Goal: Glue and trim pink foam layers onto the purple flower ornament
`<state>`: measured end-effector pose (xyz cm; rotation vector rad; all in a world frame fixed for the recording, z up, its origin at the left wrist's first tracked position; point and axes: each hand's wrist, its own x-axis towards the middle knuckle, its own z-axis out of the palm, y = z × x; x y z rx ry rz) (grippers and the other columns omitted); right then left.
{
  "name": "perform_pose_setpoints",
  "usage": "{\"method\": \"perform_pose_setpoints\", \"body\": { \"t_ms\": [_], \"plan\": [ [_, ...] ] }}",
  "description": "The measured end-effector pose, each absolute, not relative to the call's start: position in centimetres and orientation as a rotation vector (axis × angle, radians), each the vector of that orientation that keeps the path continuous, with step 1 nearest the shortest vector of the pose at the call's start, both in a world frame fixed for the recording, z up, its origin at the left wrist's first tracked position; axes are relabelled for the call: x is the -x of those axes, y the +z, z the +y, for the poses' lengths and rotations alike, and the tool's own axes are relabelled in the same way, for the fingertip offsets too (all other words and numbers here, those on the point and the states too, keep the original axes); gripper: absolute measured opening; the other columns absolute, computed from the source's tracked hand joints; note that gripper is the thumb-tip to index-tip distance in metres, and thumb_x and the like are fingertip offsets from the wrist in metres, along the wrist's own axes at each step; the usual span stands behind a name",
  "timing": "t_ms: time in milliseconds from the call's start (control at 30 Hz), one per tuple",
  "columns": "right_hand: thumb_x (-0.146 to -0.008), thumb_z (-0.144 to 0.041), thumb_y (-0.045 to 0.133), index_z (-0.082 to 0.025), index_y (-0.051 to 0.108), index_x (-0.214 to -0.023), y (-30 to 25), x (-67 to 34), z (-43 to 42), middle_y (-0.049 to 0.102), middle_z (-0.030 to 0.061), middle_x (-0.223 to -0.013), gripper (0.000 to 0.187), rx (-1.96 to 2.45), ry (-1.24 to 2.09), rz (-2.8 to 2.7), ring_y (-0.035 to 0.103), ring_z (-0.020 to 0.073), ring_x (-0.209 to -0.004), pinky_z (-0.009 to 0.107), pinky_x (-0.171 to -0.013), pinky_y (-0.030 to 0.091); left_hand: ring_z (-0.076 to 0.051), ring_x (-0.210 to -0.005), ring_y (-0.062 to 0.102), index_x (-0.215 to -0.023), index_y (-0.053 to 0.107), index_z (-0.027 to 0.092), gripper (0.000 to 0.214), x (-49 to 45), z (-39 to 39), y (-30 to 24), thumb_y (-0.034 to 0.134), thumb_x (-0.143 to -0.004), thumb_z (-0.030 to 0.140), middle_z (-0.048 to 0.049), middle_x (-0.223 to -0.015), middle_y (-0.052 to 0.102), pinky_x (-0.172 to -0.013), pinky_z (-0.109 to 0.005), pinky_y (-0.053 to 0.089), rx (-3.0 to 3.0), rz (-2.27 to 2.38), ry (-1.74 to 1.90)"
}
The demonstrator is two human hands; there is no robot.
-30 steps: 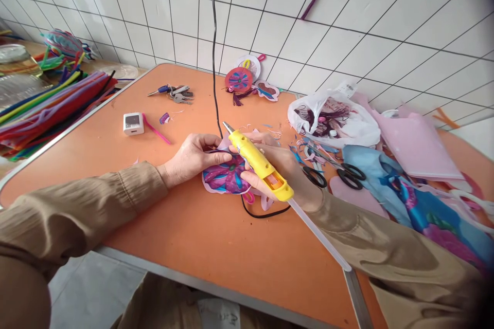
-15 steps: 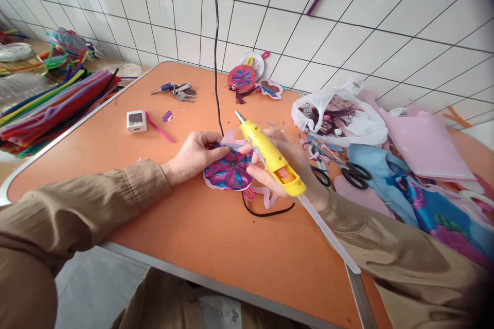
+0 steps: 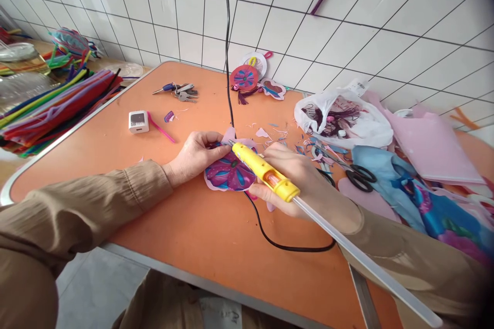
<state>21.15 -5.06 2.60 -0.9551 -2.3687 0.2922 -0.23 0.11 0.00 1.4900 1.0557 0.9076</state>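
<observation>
Gripping a yellow plastic hot-glue gun [image 3: 262, 170], the right hand [image 3: 304, 180] has its fingers wrapped tight around the body, and the metal nozzle touches the far edge of a round purple-and-blue flower-patterned disc with a pale pink rim [image 3: 227, 175]. The left hand [image 3: 196, 157] is closed on the disc's left edge, thumb on top and fingers curled at the far side, pinning it flat on the orange table [image 3: 193, 231] near the middle.

A long clear glue stick [image 3: 366, 262] juts from the gun's rear toward the near right. A black cord [image 3: 285, 247] loops across the table just near of the hands. Black-handled scissors [image 3: 360, 177] lie right of the right hand, with a white plastic bag [image 3: 358, 126] beyond them. Far left sit a small white square device [image 3: 138, 122], a bunch of keys [image 3: 181, 91] and a heap of coloured pipe cleaners [image 3: 50, 105].
</observation>
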Motion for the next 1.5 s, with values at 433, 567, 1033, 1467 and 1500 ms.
{"method": "perform_pose_setpoints", "body": {
  "t_ms": [433, 567, 1033, 1467, 1500],
  "plan": [
    [-0.083, -0.029, 0.064, -0.021, 0.044, -0.068, 1.8, -20.9, -4.6, 0.051, 0.0001, -0.064, 0.027, 0.881, 0.234, -2.371, 0.046, 0.0169, -0.064, 0.032, -0.062, 0.04, -0.013, -0.065, 0.059, -0.079, 0.069, 0.011, 0.025, 0.2, 0.1, -0.2, 0.069, -0.073, 0.035, -0.0007, -0.07, 0.065, -0.061, -0.022, 0.049, -1.496, 0.969, 0.894],
    [-0.084, -0.031, 0.063, -0.021, 0.041, -0.066, 1.6, -21.0, -4.5, 0.049, -0.0006, -0.061, 0.03, 0.888, 0.208, -2.366, 0.044, 0.0167, -0.063, 0.031, -0.058, 0.038, -0.012, -0.065, 0.058, -0.078, 0.068, 0.01, 0.025, 0.3, 0.1, -0.2, 0.069, -0.073, 0.035, -0.0006, -0.069, 0.064, -0.06, -0.021, 0.048, -1.505, 0.979, 0.9],
    [-0.085, -0.028, 0.062, -0.022, 0.044, -0.069, 1.4, -21.3, -4.5, 0.051, 0.0002, -0.063, 0.025, 0.898, 0.165, -2.324, 0.045, 0.0176, -0.063, 0.033, -0.058, 0.039, -0.016, -0.071, 0.063, -0.089, 0.071, 0.01, 0.03, 0.3, 0.2, -0.5, 0.069, -0.075, 0.035, -0.0045, -0.08, 0.072, -0.067, -0.027, 0.054, -1.521, 1.004, 0.864],
    [-0.086, -0.032, 0.06, -0.022, 0.042, -0.066, 1.1, -21.3, -4.3, 0.052, -0.0002, -0.06, 0.028, 0.893, 0.184, -2.368, 0.045, 0.0168, -0.061, 0.033, -0.058, 0.039, -0.017, -0.068, 0.063, -0.083, 0.07, 0.01, 0.027, 0.4, 0.4, -1.0, 0.066, -0.078, 0.036, -0.0036, -0.072, 0.069, -0.063, -0.027, 0.053, -1.639, 0.986, 0.899],
    [-0.086, -0.032, 0.06, -0.022, 0.042, -0.066, 1.0, -21.3, -4.3, 0.052, -0.0003, -0.06, 0.029, 0.893, 0.182, -2.37, 0.045, 0.0167, -0.061, 0.033, -0.058, 0.039, -0.016, -0.068, 0.063, -0.082, 0.07, 0.01, 0.027, 0.4, 0.4, -1.0, 0.066, -0.078, 0.036, -0.0033, -0.072, 0.068, -0.063, -0.026, 0.053, -1.64, 0.986, 0.905]
  ]
}}
